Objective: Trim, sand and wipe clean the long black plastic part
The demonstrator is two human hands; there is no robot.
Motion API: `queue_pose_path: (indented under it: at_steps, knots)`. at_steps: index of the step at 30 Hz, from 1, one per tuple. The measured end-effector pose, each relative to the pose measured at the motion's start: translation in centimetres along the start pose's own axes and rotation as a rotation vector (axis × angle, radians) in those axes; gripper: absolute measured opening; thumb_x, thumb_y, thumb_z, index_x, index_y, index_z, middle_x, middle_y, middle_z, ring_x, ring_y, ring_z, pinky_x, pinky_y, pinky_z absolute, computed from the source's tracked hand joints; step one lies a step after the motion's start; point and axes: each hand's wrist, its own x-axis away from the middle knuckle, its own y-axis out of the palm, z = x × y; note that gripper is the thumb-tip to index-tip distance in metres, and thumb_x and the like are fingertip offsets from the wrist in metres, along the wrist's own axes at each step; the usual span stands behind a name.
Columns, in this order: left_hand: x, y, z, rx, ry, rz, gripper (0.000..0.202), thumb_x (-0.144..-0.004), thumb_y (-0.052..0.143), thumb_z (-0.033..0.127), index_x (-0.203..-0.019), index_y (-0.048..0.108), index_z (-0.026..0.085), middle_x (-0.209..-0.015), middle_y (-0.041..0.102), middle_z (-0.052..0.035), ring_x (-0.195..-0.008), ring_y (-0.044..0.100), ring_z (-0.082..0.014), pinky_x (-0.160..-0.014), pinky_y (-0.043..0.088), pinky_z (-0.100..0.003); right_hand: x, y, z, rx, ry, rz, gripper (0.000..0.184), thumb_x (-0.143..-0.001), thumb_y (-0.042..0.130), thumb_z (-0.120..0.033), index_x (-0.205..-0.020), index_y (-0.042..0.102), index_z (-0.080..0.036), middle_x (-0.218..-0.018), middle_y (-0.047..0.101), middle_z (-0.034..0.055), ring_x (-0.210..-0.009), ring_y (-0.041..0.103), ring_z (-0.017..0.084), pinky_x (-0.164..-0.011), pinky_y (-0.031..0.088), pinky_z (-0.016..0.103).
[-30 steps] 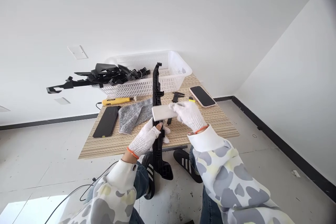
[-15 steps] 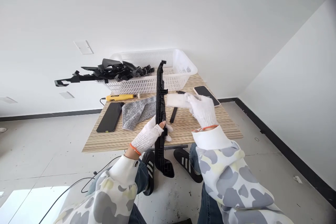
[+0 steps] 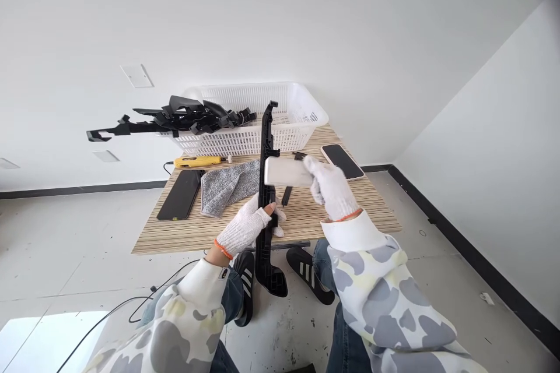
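Centrally, a long black moulded-plastic strip [image 3: 268, 193] runs near-vertically up the frame, its lower half clasped by the curled fingers of the white-gloved left hand [image 3: 245, 226]. Right of centre, the white-gloved right hand [image 3: 334, 187] pinches a flat pale rectangular block [image 3: 286, 172] crosswise, overlapping the strip; contact unclear.

Left of the grip of the right hand [image 3: 335, 189], the blurred white block [image 3: 286, 172] hid part of the black trim piece [image 3: 263, 253] and the middle of the caliper [image 3: 287, 196]. Below both grips, the bottom edge cut off the sleeves [image 3: 387, 294]. Lettering on the yellow power tool [image 3: 196, 161], beyond, was illegibly small.
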Motion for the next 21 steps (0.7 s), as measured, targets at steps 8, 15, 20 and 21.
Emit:
queue_pose_path:
  at_steps: [8,15,20,21]
  knots:
    - [-0.2,0.0,0.1,-0.037,0.008,0.009,0.047,-0.086,0.065,0.060,-0.106,0.056,0.019,-0.087,0.075,-0.0076,-0.054,0.070,-0.0158,-0.052,0.054,-0.025,0.7,2.3,1.2,0.238,-0.022,-0.287,0.034,-0.071,0.083,-0.043,-0.070,0.058,-0.021,-0.043,0.048,-0.0075,-0.037,0.038,0.006,-0.034,0.028,0.019]
    - [0.0,-0.1,-0.2,0.037,-0.018,-0.010,0.048,-0.086,0.064,0.063,-0.103,0.049,0.020,-0.095,0.075,-0.0084,-0.058,0.072,-0.0161,-0.053,0.057,-0.027,0.4,1.6,0.6,0.091,-0.103,-0.010,0.034,-0.076,0.073,-0.052,-0.073,0.059,-0.022,-0.042,0.042,-0.0075,-0.037,0.036,0.009,-0.035,0.028,0.021]
    - [-0.1,0.0,-0.1,0.010,-0.017,-0.017,0.044,-0.089,0.062,0.061,-0.101,0.050,0.020,-0.092,0.075,-0.0075,-0.056,0.071,-0.0149,-0.052,0.055,-0.025,0.4,2.4,0.8,0.053,-0.129,0.121,0.035,-0.081,0.066,-0.055,-0.073,0.058,-0.022,-0.043,0.039,-0.0077,-0.038,0.036,0.009,-0.036,0.029,0.022]
    - [-0.1,0.0,0.0,0.004,-0.014,-0.015,0.044,-0.090,0.062,0.061,-0.101,0.050,0.020,-0.092,0.075,-0.0076,-0.056,0.070,-0.0147,-0.051,0.054,-0.024,0.4,2.4,0.8,0.034,-0.129,0.129,0.035,-0.083,0.063,-0.055,-0.074,0.057,-0.022,-0.042,0.038,-0.0080,-0.038,0.035,0.010,-0.035,0.028,0.022]
